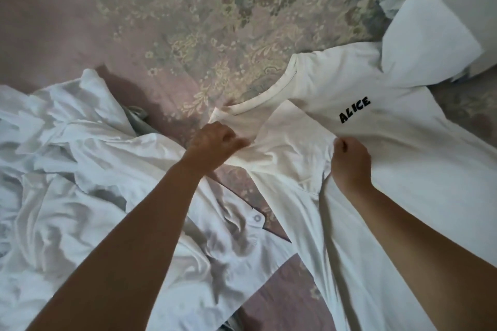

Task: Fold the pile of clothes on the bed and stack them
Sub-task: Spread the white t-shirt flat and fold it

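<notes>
I see my left hand [212,142] and right hand [349,161] both pinching the white ALICE T-shirt [376,115] (collar beyond my left grip), its body trailing toward me.

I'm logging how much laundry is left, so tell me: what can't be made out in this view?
- Pile of clothes, head view: cut off by the left and bottom edges and tangled white on white, so the number of garments is unclear.
- Folded stack: cut off by the right edge; its count is hidden.
- Fingertips of the left hand and right hand: curled into the T-shirt, so hidden by cloth.
- Grey item: mostly buried under the pile.
</notes>
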`<act>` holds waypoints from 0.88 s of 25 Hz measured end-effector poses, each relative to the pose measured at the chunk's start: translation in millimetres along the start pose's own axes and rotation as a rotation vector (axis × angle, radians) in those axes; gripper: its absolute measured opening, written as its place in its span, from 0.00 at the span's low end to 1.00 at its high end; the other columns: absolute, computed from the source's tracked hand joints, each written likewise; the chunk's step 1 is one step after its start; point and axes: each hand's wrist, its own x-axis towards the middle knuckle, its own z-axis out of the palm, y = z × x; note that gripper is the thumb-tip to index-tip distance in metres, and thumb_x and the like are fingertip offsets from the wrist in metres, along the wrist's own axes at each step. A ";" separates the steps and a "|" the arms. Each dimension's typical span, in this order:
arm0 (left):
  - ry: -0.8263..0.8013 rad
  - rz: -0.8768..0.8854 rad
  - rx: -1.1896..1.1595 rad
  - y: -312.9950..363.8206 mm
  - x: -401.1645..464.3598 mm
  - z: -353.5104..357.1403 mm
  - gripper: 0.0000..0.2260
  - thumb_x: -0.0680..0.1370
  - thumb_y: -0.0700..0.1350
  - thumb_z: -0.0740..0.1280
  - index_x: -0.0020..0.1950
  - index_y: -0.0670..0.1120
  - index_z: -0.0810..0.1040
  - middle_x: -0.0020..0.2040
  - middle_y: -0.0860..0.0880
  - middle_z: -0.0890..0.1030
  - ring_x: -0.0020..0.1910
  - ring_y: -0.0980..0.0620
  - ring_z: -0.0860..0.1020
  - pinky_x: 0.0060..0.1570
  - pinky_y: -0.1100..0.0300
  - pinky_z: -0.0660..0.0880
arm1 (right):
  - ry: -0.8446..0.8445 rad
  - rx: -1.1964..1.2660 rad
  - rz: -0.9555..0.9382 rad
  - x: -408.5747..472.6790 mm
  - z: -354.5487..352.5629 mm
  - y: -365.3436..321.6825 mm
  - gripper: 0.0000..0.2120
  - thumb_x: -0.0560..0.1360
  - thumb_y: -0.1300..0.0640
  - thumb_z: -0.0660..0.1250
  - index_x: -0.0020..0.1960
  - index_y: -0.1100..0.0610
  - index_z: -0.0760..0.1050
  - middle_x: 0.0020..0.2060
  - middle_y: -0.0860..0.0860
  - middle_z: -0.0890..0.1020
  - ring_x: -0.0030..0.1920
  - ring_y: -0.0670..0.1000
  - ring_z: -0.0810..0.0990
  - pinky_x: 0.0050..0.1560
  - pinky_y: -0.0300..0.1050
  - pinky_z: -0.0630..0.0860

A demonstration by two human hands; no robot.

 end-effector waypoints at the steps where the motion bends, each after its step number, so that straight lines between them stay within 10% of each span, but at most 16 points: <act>1: -0.037 0.108 0.110 -10.8 -3.3 0.1 0.27 0.67 0.66 0.66 0.47 0.42 0.82 0.44 0.46 0.79 0.46 0.48 0.76 0.50 0.60 0.67 | -0.017 -0.013 -0.032 1.9 2.2 -3.3 0.09 0.80 0.60 0.56 0.47 0.60 0.75 0.44 0.57 0.79 0.52 0.60 0.75 0.45 0.44 0.65; 4: -0.140 0.332 0.349 -31.5 -1.3 -3.8 0.35 0.59 0.63 0.74 0.59 0.45 0.78 0.56 0.44 0.77 0.57 0.43 0.73 0.60 0.48 0.66 | -0.154 -0.079 -0.263 20.6 17.4 -23.7 0.17 0.77 0.56 0.65 0.63 0.63 0.71 0.57 0.59 0.76 0.58 0.59 0.74 0.59 0.50 0.69; 8: -0.030 0.495 0.294 -44.7 6.7 -4.1 0.20 0.64 0.45 0.77 0.54 0.41 0.81 0.50 0.43 0.82 0.50 0.42 0.81 0.52 0.48 0.76 | -0.232 -0.061 -0.183 40.8 32.6 -48.1 0.21 0.72 0.50 0.71 0.57 0.61 0.70 0.48 0.53 0.75 0.48 0.53 0.74 0.47 0.45 0.69; 16: 0.058 -0.083 -0.121 -38.7 26.3 -16.6 0.08 0.77 0.45 0.66 0.53 0.44 0.82 0.47 0.44 0.82 0.48 0.48 0.77 0.51 0.59 0.68 | 0.012 -0.149 -0.305 67.5 20.4 -57.9 0.12 0.80 0.54 0.59 0.57 0.63 0.68 0.48 0.61 0.79 0.52 0.62 0.76 0.41 0.45 0.61; 22: 0.115 -0.017 0.734 -31.6 25.9 7.3 0.15 0.83 0.47 0.53 0.61 0.41 0.74 0.55 0.43 0.80 0.53 0.42 0.76 0.58 0.52 0.64 | 0.001 -0.591 -0.459 83.7 25.7 -57.2 0.17 0.83 0.51 0.49 0.64 0.63 0.62 0.48 0.63 0.78 0.50 0.64 0.77 0.40 0.50 0.63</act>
